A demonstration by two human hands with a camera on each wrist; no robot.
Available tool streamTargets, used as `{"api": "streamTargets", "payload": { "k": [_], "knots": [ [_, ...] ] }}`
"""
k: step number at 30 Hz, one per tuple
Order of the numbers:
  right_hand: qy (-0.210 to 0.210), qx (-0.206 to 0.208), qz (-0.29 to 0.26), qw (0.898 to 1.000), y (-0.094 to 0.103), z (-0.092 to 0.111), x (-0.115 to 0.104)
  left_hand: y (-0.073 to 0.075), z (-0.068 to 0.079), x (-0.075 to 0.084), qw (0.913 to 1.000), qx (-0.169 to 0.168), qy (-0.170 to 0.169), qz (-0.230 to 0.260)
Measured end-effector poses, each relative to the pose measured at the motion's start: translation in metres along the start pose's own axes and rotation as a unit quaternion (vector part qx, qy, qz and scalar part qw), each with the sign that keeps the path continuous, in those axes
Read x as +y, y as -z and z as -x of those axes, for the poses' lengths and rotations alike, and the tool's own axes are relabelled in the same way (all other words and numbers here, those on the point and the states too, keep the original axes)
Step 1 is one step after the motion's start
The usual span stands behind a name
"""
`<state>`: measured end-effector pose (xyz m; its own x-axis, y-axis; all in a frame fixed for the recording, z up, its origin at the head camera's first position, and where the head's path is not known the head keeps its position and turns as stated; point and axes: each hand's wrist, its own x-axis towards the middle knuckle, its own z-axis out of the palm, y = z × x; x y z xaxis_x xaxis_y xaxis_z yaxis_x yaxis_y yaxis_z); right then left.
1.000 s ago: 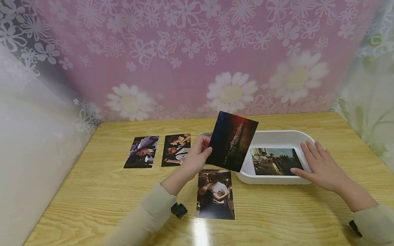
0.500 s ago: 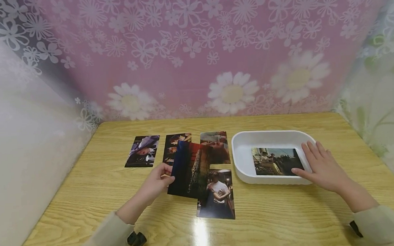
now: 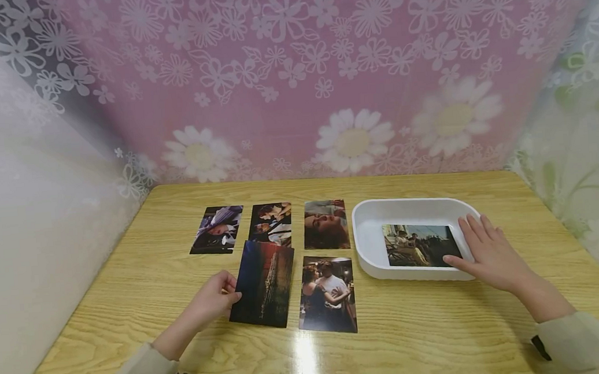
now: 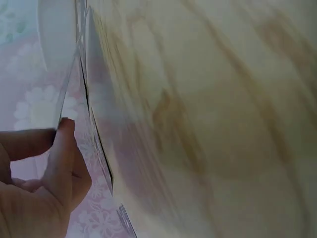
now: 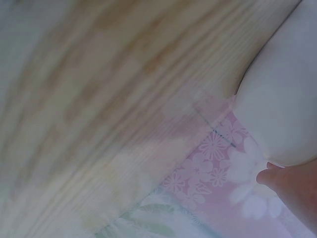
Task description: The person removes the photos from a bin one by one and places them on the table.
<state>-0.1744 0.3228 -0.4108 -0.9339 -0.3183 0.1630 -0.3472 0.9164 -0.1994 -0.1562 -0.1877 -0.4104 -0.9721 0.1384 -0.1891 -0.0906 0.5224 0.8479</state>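
My left hand (image 3: 211,302) pinches the left edge of a dark blue-and-red photo card (image 3: 262,285) between thumb and fingers. In the left wrist view the card (image 4: 65,94) appears nearly edge-on, tilted above the table. Its top overlaps the lower edge of a photo of a couple (image 3: 272,221) in the head view. Just right of it lies a photo of a dancing couple (image 3: 327,295). My right hand (image 3: 497,257) rests with fingers extended on the right rim of a white tray (image 3: 368,234). Inside the tray lies another photo (image 3: 420,245).
A photo with a purple hat (image 3: 217,230) lies at the far left of the back row. Next to the tray lies a photo of a reclining face (image 3: 326,224). The wooden table (image 3: 419,335) ends at a pink floral backdrop (image 3: 293,95).
My left hand has carried the dark photo card left and toward me, from above the tray's left side and lower over the table. My right hand stays on the tray.
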Motion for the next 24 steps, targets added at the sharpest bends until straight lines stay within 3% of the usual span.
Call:
{"api": "streamTargets", "payload": {
  "k": [3,8,19,24],
  "knots": [
    [0.0,-0.001,-0.001,1.0,0.0,0.0,0.0,0.002,-0.001,-0.001,0.9969,0.006,-0.014,-0.077],
    [-0.001,0.0,0.001,1.0,0.001,-0.001,0.0,0.002,-0.004,-0.001,0.9842,-0.001,-0.028,-0.175],
    [-0.003,-0.003,0.001,1.0,0.001,-0.001,0.0,0.0,-0.012,-0.003,0.9585,-0.027,-0.028,-0.282],
    [-0.004,-0.006,-0.001,1.0,0.002,-0.001,-0.001,-0.002,-0.013,0.0,0.9532,-0.037,-0.019,-0.3]
  ]
}}
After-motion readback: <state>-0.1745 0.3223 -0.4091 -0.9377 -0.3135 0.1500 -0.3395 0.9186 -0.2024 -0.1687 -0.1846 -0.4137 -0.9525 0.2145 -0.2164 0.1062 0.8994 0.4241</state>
